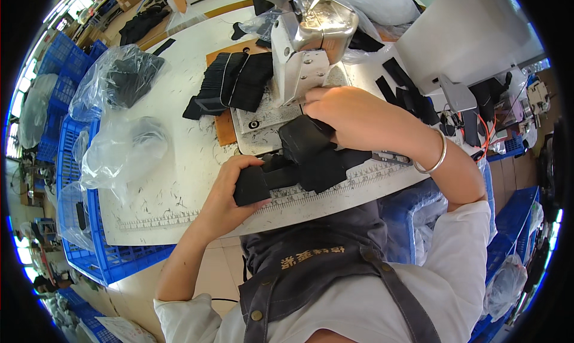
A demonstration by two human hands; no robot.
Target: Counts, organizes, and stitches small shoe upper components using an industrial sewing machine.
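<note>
A black fabric piece [306, 141] with several flaps lies at the front of the sewing machine [302, 71], partly over its metal bed plate. My left hand [222, 190] grips the piece's left flap, thumb on the near side and fingers on the far side. Close against the machine head, my right hand [344, 113] is curled over the far right part of the same fabric. Its fingertips and the needle area are hidden behind the hand and the machine head. To the left of the machine head rests a bundle of black fabric pieces [236, 83].
A printed ruler strip [161, 219] runs along the table's front edge. Clear plastic bags [128, 152] lie at the left, above a blue crate [89, 256]. Black strips [409, 95] are scattered at the right, near a grey panel [466, 35]. Thread scraps dot the white tabletop [179, 164].
</note>
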